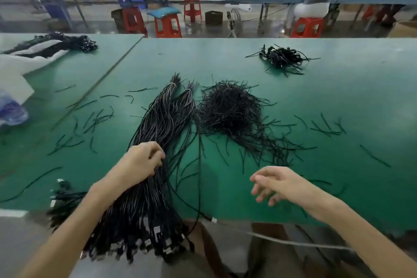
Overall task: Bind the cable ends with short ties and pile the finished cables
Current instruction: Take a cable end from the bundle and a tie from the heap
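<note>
On the green worktop (338,88), a big bundle of cables (158,142) is lain near the middle. It is gripped by the left hand (144,160), with the fingers curled shut on some cables. A heap of short ties (230,110) is seen just beside it. The right hand (273,184) is held empty, fingers apart. One cable is probably being picked out; next, a tie must be taken.

left hand (144,159) fingertips buried in cable bundle (158,133); right hand (274,184) blurred.
</note>
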The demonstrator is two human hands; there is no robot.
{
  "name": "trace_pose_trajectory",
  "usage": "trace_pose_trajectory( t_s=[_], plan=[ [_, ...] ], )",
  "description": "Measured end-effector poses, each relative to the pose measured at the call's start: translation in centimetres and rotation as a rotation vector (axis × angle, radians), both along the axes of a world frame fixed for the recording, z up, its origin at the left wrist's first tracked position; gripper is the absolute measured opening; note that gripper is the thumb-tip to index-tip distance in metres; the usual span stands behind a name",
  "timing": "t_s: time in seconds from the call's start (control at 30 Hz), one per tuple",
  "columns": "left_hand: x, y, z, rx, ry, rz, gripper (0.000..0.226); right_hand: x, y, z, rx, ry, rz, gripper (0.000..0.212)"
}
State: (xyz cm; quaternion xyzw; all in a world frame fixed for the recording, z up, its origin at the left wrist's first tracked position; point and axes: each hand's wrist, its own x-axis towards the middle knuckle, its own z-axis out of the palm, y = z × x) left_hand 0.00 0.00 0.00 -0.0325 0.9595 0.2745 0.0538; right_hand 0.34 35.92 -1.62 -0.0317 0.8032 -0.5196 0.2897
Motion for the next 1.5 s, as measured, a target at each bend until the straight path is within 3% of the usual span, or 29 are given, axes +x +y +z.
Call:
trace_pose_trajectory(
  t_s=[0.1,0.23,0.43,0.57,0.7,0.77,0.83,0.93,1.03,1.17,1.27,1.4,1.5],
  plan=[
    [-2.7,4.0,-1.9,-0.15,-0.035,0.008,0.023,-0.7,-1.3,-0.5,0.019,0.017,0.006,0.019],
    [-5.1,8.6,-4.4,-0.372,-0.252,-0.059,0.043,-1.2,-2.0,-1.3,-0.021,0.008,-0.012,0.019],
    [-7.4,9.2,-5.2,-0.274,-0.265,-0.111,0.033,-2.1,-1.9,-2.4,-0.05,-0.028,-0.021,0.017],
    [-7.7,8.9,-4.2,0.064,-0.255,-0.166,0.037,-3.1,-2.8,-3.0,-0.031,0.126,-0.017,0.018],
    [-6.1,11.0,-1.5,0.53,-0.375,-0.406,0.025,-4.2,-5.0,-2.8,0.039,0.495,0.062,0.078],
    [-5.6,12.0,-0.7,0.627,-0.446,-0.459,0.026,-4.8,-6.1,-2.5,0.133,0.598,0.169,0.093],
    [-5.5,12.3,-0.1,0.628,-0.43,-0.417,0.025,-5.4,-6.6,-2.4,0.305,0.697,0.243,0.076],
    [-5.5,10.8,-0.1,0.766,-0.475,-0.337,0.027,-6.4,-5.9,-1.8,0.594,0.801,0.219,0.026],
    [-5.5,7.6,-0.2,0.94,-0.534,-0.384,0.029,-7.1,-3.5,-1.2,0.55,0.762,-0.015,0.027],
    [-6.0,3.9,-1.0,1.142,-0.318,-0.293,0.034,-7.5,0.1,-1.5,0.484,0.659,-0.201,0.036],
    [-6.2,3.0,-2.0,1.35,-0.171,-0.145,0.039,-6.9,1.6,-2.4,0.486,0.591,-0.238,0.038],
    [-6.4,3.1,-2.6,1.631,-0.137,-0.059,0.037,-6.0,3.4,-3.0,0.548,0.616,-0.317,0.038],
    [-6.4,3.4,-2.9,1.998,-0.164,-0.103,0.04,-5.0,4.3,-3.4,0.728,0.734,-0.155,0.028]
  ],
)
